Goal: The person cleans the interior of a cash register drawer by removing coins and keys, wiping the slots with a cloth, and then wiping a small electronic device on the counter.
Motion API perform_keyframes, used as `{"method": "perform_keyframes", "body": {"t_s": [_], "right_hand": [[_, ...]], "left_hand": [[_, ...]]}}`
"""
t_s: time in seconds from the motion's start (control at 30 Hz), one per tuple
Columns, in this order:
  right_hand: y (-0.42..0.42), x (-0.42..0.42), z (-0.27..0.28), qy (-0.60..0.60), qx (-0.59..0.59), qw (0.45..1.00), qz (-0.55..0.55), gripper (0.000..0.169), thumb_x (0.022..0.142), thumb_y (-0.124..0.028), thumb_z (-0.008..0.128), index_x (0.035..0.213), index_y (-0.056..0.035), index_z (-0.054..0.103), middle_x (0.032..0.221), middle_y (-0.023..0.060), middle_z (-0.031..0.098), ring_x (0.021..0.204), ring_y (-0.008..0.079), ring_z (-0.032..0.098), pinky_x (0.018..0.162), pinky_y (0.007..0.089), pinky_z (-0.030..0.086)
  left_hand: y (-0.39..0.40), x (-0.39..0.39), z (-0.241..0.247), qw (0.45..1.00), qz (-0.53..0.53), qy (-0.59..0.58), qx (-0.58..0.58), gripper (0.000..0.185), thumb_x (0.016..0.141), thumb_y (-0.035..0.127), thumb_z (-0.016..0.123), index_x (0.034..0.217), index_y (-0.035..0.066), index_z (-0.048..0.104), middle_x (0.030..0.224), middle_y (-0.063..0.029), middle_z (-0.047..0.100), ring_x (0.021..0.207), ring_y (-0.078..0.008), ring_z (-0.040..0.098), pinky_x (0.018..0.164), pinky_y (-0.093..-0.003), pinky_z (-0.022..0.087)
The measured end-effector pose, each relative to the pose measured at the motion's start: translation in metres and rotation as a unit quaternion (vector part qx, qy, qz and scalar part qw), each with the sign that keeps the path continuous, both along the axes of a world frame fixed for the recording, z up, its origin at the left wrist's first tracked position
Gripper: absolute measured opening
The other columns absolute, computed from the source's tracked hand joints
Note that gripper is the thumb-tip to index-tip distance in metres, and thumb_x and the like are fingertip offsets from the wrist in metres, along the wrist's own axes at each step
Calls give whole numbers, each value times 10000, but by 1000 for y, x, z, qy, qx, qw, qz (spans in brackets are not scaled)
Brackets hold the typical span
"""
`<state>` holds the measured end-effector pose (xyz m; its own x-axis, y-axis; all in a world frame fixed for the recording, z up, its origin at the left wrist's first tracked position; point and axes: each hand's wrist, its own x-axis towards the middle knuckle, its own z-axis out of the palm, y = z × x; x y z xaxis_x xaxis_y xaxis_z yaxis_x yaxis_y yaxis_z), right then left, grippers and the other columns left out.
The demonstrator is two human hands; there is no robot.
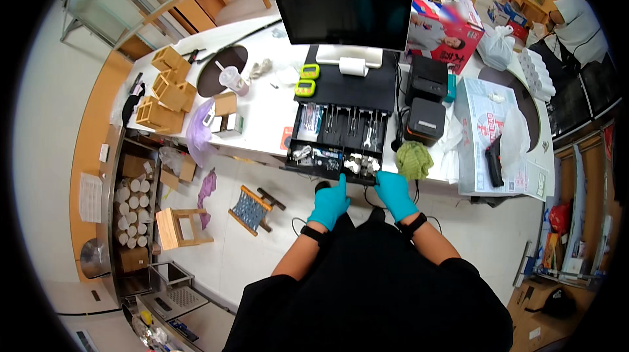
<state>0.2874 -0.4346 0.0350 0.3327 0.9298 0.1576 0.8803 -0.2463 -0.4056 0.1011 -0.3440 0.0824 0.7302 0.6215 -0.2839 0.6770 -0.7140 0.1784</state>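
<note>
A black cash drawer (339, 142) stands pulled out in front of me, under its black housing (354, 89). My left hand (328, 203), in a turquoise glove, points its index finger at the drawer's front edge. Nothing shows in that hand. At the drawer's front right corner is my gloved right hand (394, 194); its fingertips are partly hidden, so whether they grip the edge is unclear. Coins (361, 164) fill the front right compartments. Metal clips (330, 120) and a wrench (368, 136) lie farther back. A white cable (301, 154) sits front left.
A monitor (344, 10) stands behind the drawer, with two green timers (305, 88) nearby. Right of it are black printers (425, 120), a green cloth (414, 161) and a barcode scanner (494, 161). Leftward are a cup (234, 81) and wooden boxes (161, 115). Stools (249, 209) stand below.
</note>
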Motion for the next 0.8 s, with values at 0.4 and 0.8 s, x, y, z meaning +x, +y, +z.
{"method": "perform_keyframes", "body": {"t_s": [0.4,0.8], "right_hand": [[-13,-8,25,12,2,1000,1,169,722,-186,667,794,-89,550,734,109,573,692,311,582,577,419,452],[-35,-11,28,21,-16,999,23,296,775,-177,584,1058,-91,572,810,112,591,731,302,597,600,417,483]], "left_hand": [[1,21,-10,998,15,42,39,657,737,348,640,1226,-52,459,788,-156,642,702,-305,630,624,-418,501],[4,-4,-1,995,16,54,-84,850,791,417,557,1437,121,91,827,-177,635,686,-343,615,582,-457,488]]}}
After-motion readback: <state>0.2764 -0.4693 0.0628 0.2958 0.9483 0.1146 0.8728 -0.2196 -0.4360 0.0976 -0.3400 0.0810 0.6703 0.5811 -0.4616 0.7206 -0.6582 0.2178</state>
